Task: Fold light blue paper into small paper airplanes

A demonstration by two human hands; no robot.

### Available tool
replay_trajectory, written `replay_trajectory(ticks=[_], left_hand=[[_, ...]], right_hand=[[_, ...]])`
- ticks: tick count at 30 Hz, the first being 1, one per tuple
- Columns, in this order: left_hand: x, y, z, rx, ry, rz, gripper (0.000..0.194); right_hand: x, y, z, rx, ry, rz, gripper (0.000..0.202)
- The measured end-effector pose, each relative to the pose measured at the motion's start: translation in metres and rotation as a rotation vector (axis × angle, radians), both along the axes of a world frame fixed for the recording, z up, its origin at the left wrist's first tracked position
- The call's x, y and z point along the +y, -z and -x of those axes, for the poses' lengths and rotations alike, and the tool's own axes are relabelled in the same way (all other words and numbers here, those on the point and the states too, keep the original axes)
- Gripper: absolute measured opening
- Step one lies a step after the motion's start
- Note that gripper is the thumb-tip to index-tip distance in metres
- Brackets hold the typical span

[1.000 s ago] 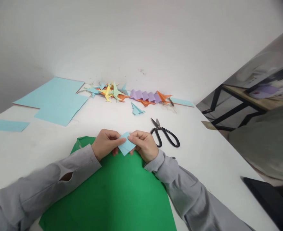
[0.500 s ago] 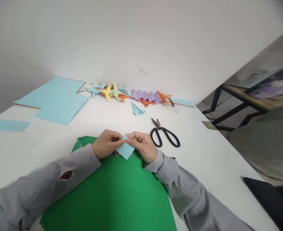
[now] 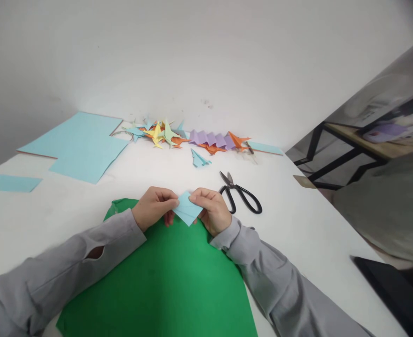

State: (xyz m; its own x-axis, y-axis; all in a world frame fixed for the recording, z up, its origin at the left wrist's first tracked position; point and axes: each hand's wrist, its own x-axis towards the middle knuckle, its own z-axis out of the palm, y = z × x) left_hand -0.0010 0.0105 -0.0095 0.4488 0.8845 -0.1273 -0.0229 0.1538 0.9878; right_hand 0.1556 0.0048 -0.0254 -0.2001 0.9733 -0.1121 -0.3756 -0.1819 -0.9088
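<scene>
A small light blue paper square [image 3: 188,210] with faint creases is held up by both hands, one corner pointing down toward me. My left hand [image 3: 155,207] pinches its left corner between thumb and fingers. My right hand [image 3: 213,210] grips the upper right side, its thumb lying on the front face. Beneath the hands a large green sheet [image 3: 164,281] covers the near part of the table. Black-handled scissors [image 3: 239,192] lie with their blades slightly apart, just beyond my right hand.
Large blue sheets [image 3: 83,150] and a small blue piece [image 3: 12,183] lie at the left. Folded paper figures [image 3: 164,135], a purple pleated strip [image 3: 211,139] and a blue folded piece [image 3: 199,159] sit toward the wall. A dark flat object [image 3: 389,285] is at the right edge.
My hands have moved slightly apart, and the blue square has shifted up and to the right. More of its face shows between my thumbs.
</scene>
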Motion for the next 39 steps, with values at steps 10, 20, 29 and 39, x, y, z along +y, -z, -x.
replay_trajectory(ticks=[10, 20, 29, 39], left_hand=[[0.0005, 0.0028, 0.0004, -0.055, -0.046, 0.054, 0.020], [-0.0002, 0.0013, 0.0009, -0.119, -0.029, 0.102, 0.008], [0.0000, 0.0015, 0.0008, -0.172, -0.024, 0.129, 0.012], [-0.0002, 0.0034, 0.0014, 0.074, 0.106, -0.074, 0.023]], right_hand=[[0.0004, -0.0009, -0.0007, 0.058, 0.032, 0.025, 0.016], [0.0015, -0.0001, -0.0027, 0.068, 0.064, 0.038, 0.014], [0.0013, 0.0011, -0.0033, 0.080, 0.017, 0.004, 0.018], [-0.0029, 0.0069, -0.0021, -0.050, -0.150, -0.095, 0.026]])
